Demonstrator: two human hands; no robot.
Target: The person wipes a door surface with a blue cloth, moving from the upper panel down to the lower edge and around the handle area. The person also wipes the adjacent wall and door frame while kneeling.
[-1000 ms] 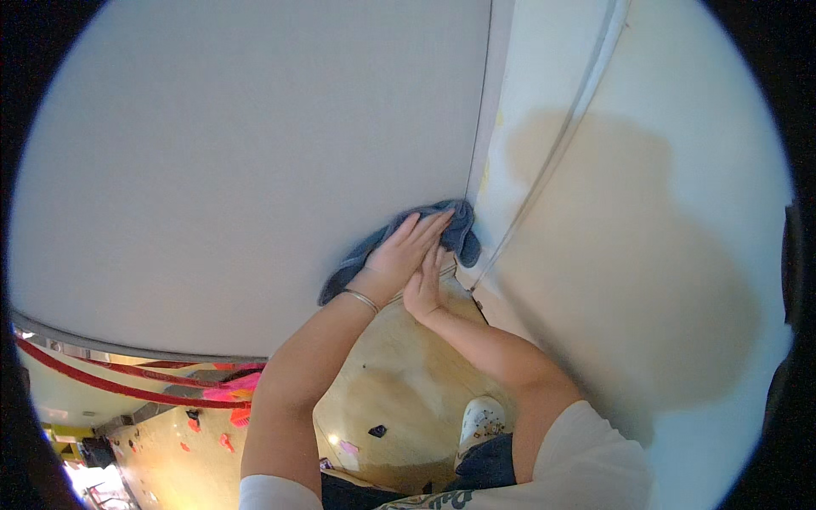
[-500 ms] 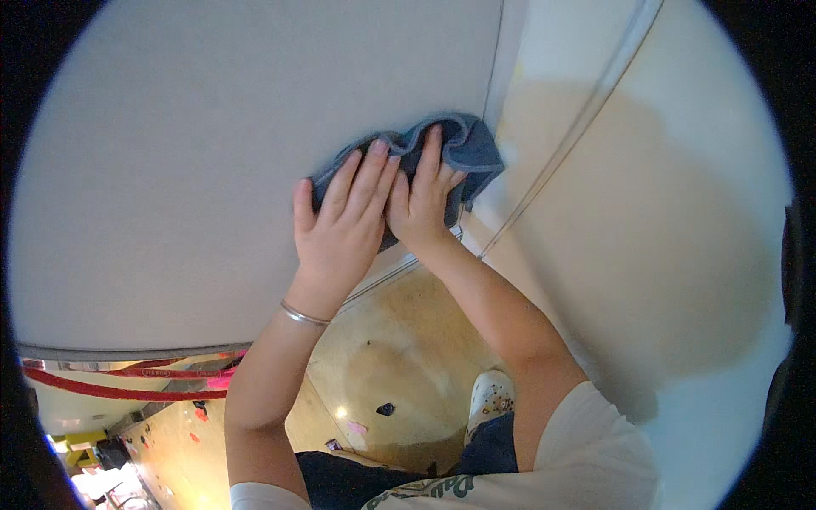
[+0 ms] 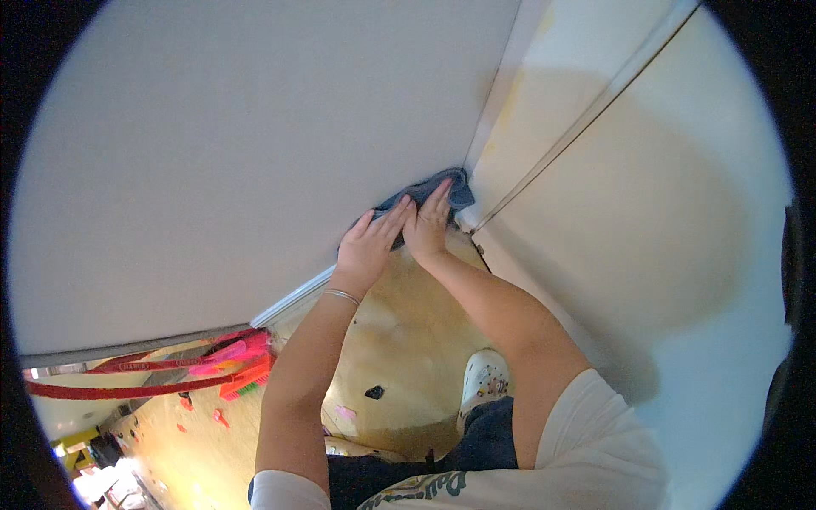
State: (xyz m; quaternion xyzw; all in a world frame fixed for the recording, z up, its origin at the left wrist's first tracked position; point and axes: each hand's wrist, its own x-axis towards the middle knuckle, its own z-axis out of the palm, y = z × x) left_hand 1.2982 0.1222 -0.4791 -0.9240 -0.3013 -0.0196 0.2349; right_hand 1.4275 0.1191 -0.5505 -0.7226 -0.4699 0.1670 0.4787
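The blue-grey cloth (image 3: 423, 190) lay just beyond and under the fingers, against the foot of a broad grey panel (image 3: 255, 170). Its long axis slanted from near left to far right, and its far right end reached the corner by the pale wall (image 3: 680, 178). The right hand (image 3: 427, 231) was the nearer of the 2 to that corner; the left hand (image 3: 364, 252) covered the near left end. Both hands had their fingers stretched out and laid flat on the cloth, not curled around it; the left fingers were slightly parted, the hands close together.

A thin pale strip (image 3: 586, 127) ran along the wall down toward the corner. Below spread a yellowish floor (image 3: 408, 314), with a dark scrap (image 3: 374, 393) and a pink scrap (image 3: 345, 412) near a white shoe (image 3: 484, 382). At near left, past the panel's edge, were red straps (image 3: 127, 391) and a red brush-like object (image 3: 246, 378).
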